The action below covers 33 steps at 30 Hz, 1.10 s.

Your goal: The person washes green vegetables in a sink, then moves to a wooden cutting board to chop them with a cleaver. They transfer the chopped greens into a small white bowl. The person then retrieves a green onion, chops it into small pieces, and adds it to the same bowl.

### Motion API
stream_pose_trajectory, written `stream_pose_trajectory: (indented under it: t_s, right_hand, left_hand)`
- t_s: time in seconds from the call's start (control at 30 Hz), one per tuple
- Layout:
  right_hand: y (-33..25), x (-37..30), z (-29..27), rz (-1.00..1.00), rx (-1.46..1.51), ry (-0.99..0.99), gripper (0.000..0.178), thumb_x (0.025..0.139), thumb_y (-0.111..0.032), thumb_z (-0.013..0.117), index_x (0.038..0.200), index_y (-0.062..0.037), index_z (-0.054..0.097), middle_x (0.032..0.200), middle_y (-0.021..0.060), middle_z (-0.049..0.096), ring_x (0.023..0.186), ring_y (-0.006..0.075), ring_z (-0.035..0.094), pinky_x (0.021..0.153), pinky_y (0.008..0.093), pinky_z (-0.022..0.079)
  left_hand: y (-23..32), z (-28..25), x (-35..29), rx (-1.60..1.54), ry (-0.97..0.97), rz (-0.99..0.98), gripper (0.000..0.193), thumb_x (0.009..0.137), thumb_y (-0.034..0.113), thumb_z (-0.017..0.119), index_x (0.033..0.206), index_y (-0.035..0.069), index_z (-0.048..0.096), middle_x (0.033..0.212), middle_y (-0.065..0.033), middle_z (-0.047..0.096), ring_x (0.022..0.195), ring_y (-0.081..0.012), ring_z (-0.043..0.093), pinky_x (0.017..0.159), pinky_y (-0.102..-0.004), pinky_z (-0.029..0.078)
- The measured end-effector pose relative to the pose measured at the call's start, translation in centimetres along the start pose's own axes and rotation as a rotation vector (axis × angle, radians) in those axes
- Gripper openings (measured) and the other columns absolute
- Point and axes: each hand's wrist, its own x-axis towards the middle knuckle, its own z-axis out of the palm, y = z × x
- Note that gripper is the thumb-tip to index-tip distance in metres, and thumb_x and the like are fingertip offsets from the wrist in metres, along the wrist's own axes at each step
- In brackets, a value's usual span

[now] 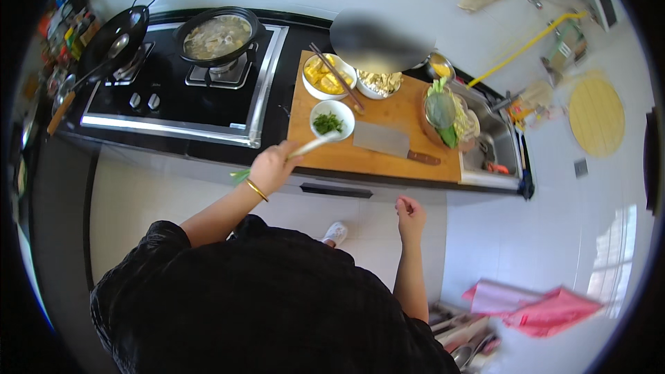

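Beyond and leftward of the left hand [272,166], a black stove [201,107]. Beyond both hands, a wooden cutting board [329,157]. On it, ahead of the right hand [411,216] (fingers curled narrow, contents unclear), a broad knife [384,140]. Past the left hand, a white bowl [348,115]. Clasped in that hand, a spring onion [312,144], white end at the bowl. Inside, chopped greens [327,123].

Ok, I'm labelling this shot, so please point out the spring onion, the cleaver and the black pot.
Spring onion [315,143]: head view, on its white stalk.
Cleaver [381,140]: head view, on its blade.
Black pot [258,30]: head view, on its right-hand rim.
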Motion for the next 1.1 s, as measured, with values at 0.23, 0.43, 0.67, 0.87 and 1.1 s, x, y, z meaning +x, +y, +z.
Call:
stream_pose_trajectory:
  t_s: [0.23, 0.43, 0.67, 0.87, 1.1]
  right_hand:
    - [3.0, 14.8, -1.6, -0.611, -0.709, -0.167, 0.047, 0.067, -0.003, 0.060, 0.113, -0.0075, 0.049, 0.107, 0.0125, 0.050, 0.099, 0.0306, 0.047, 0.085, 0.0430, 0.037]
    - [5.1, 19.8, -1.0, -0.669, -0.882, -0.551, 0.059, 0.065, -0.002, 0.058, 0.121, -0.0078, 0.040, 0.098, 0.0131, 0.052, 0.095, 0.0303, 0.048, 0.080, 0.0416, 0.040]
    - [4.5, 19.1, -2.7, -0.456, -0.781, -0.567, 0.054, 0.067, -0.007, 0.058, 0.118, -0.0094, 0.038, 0.093, 0.0158, 0.055, 0.076, 0.0351, 0.057, 0.065, 0.0438, 0.046]
    - [5.7, 15.7, -6.5, -0.295, -0.613, -0.393, 0.039, 0.071, -0.012, 0.059, 0.106, -0.0106, 0.044, 0.094, 0.0175, 0.059, 0.077, 0.0351, 0.059, 0.064, 0.0449, 0.047]
    - [6.1, 15.4, -7.4, -0.093, -0.445, -0.322, 0.028, 0.076, -0.019, 0.061, 0.097, -0.0088, 0.047, 0.071, 0.0158, 0.061, 0.065, 0.0356, 0.059, 0.058, 0.0400, 0.047]
  left_hand:
    - [0.3, 5.2, 6.1, -0.003, 0.012, -0.467, 0.025, 0.078, 0.025, 0.061, 0.087, 0.001, 0.058, 0.062, -0.0142, 0.060, 0.060, -0.0291, 0.061, 0.057, -0.0362, 0.048]
    - [-0.4, 8.5, 7.4, 0.018, 0.008, -0.597, 0.021, 0.072, 0.014, 0.057, 0.087, -0.001, 0.054, 0.072, -0.0166, 0.062, 0.068, -0.0305, 0.062, 0.067, -0.0382, 0.049]
    - [1.7, 9.5, 7.7, 0.071, -0.053, -0.575, 0.038, 0.069, 0.011, 0.056, 0.104, -0.001, 0.044, 0.078, -0.0202, 0.061, 0.069, -0.0332, 0.062, 0.068, -0.0397, 0.050]
    - [2.9, 9.8, 7.9, -0.068, -0.046, -0.642, 0.034, 0.069, 0.009, 0.055, 0.101, -0.002, 0.049, 0.078, -0.0203, 0.061, 0.066, -0.0309, 0.063, 0.065, -0.0371, 0.051]
    - [0.3, 8.7, 8.1, 0.025, 0.060, -0.672, 0.032, 0.072, 0.011, 0.056, 0.101, 0.001, 0.047, 0.078, -0.0194, 0.061, 0.070, -0.0332, 0.062, 0.064, -0.0398, 0.050]
